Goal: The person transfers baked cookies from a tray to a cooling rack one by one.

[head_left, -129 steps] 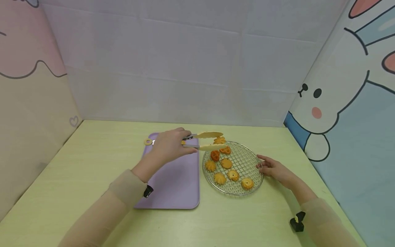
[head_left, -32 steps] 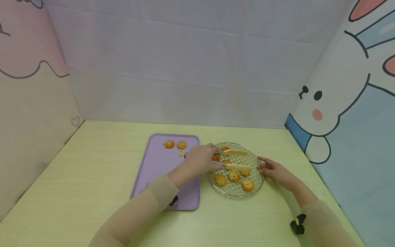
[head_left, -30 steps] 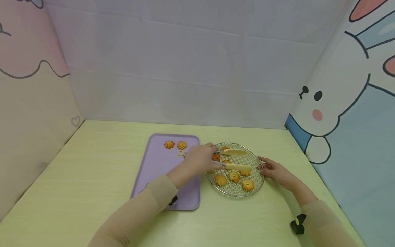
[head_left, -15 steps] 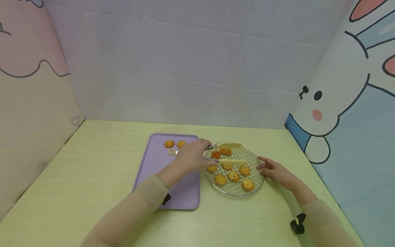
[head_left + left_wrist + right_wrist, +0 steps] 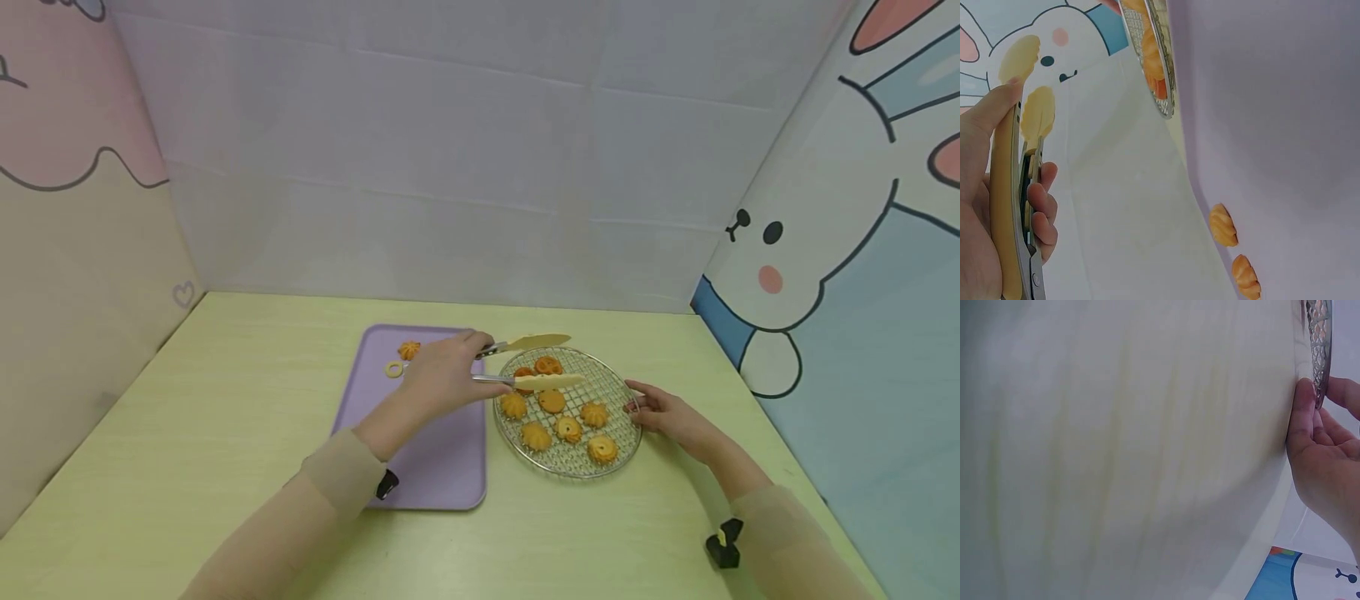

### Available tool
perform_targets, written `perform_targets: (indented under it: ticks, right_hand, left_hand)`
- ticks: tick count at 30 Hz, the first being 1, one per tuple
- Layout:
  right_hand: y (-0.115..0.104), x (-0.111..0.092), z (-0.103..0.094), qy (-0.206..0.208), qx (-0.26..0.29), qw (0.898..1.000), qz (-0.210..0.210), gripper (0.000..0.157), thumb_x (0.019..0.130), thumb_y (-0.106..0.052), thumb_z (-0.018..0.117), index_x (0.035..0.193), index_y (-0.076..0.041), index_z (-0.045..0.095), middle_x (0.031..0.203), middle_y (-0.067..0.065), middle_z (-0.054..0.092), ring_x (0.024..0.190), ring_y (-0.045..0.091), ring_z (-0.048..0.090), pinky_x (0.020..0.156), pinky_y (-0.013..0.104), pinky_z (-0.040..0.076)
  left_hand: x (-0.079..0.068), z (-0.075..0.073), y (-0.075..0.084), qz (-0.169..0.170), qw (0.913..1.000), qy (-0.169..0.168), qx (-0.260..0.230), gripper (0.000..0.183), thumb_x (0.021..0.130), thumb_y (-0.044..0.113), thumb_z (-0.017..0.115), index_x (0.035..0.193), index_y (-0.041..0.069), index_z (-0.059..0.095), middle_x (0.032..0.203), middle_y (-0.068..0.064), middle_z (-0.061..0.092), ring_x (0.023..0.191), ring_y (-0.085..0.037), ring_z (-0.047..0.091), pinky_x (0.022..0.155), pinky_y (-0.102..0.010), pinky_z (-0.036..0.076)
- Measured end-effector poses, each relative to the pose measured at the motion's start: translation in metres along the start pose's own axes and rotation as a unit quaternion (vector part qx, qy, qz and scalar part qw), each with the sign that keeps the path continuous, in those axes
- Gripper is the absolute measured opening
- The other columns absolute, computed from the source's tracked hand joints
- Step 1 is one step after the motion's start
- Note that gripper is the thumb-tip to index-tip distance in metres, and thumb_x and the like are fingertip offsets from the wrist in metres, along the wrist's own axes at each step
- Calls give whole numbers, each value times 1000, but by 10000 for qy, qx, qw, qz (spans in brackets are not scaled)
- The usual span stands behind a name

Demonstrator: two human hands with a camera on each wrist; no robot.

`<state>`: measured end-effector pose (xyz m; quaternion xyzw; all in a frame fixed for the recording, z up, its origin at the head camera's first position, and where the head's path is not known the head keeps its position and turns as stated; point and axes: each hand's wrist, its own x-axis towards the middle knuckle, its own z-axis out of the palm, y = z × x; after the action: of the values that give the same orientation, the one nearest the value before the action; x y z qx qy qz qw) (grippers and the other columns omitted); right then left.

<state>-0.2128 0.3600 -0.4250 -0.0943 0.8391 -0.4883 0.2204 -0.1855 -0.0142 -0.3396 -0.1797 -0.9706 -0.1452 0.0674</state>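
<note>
My left hand (image 5: 438,373) grips metal tongs (image 5: 547,382) with yellow scalloped tips. The tongs' arms stand apart with nothing between them, above the left edge of a round wire rack (image 5: 603,382). Several golden cookies (image 5: 602,449) and pretzel-shaped pieces (image 5: 548,365) lie on the rack. At the rack's right rim, my right hand (image 5: 675,421) holds the edge between thumb and fingers, as the right wrist view shows. Beneath my left hand is a purple tray (image 5: 450,475). Two cookies (image 5: 1223,225) on it show in the left wrist view; my hand hides one in the head view.
Tray and rack stand side by side on a pale yellow table (image 5: 255,400). A plain light wall (image 5: 450,167) rises behind. Cartoon-printed panels (image 5: 825,250) border the table on both sides. A yellow ring (image 5: 393,369), the tongs' end, shows beyond my left hand.
A swirled cookie held in the tongs earlier now lies on the rack's right part. My left hand has drawn the empty tongs back left and away from me. My right hand stays at the rim.
</note>
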Motion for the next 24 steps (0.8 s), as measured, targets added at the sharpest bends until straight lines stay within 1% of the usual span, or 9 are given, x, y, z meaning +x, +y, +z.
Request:
perform_targets:
  ticks: [5, 10, 17, 21, 24]
  right_hand:
    - [0, 0, 0, 9, 16, 10000, 2, 66, 97, -16, 52, 150, -1, 16, 130, 26, 47, 116, 24, 49, 85, 18, 45]
    - [1, 0, 0, 3, 25, 10000, -22, 66, 97, -16, 53, 150, -1, 16, 131, 27, 47, 117, 25, 48, 85, 18, 45]
    - [1, 0, 0, -5, 35, 10000, -25, 67, 96, -17, 53, 150, -1, 16, 130, 26, 47, 116, 24, 48, 84, 19, 45]
    - [1, 1, 0, -9, 52, 10000, -16, 67, 96, -17, 53, 150, -1, 16, 130, 26, 47, 115, 23, 49, 84, 18, 45]
    - [1, 1, 0, 1, 50, 10000, 3, 67, 96, -17, 53, 150, -1, 16, 130, 26, 47, 115, 23, 49, 84, 19, 45]
  left_hand:
    - [-5, -5, -6, -55, 9999, 89, -53, 74, 70, 71, 65, 125, 22, 54, 105, 7, 60, 67, -13, 53, 49, -26, 39]
    - [-8, -11, -12, -56, 9997, 233, -10, 71, 72, 66, 67, 126, 22, 54, 103, 6, 59, 63, -14, 51, 48, -28, 38]
    - [-15, -19, -25, 39, 9986, 532, 10, 69, 73, 62, 69, 125, 19, 56, 91, 5, 57, 60, -12, 50, 48, -25, 38]
    - [-19, -23, -33, 99, 9974, 704, 134, 69, 72, 62, 70, 123, 17, 58, 89, 6, 57, 61, -12, 50, 51, -25, 40]
    - [-21, -25, -40, 159, 9955, 874, 334, 69, 71, 64, 69, 120, 17, 60, 92, 6, 61, 70, -13, 53, 59, -29, 42]
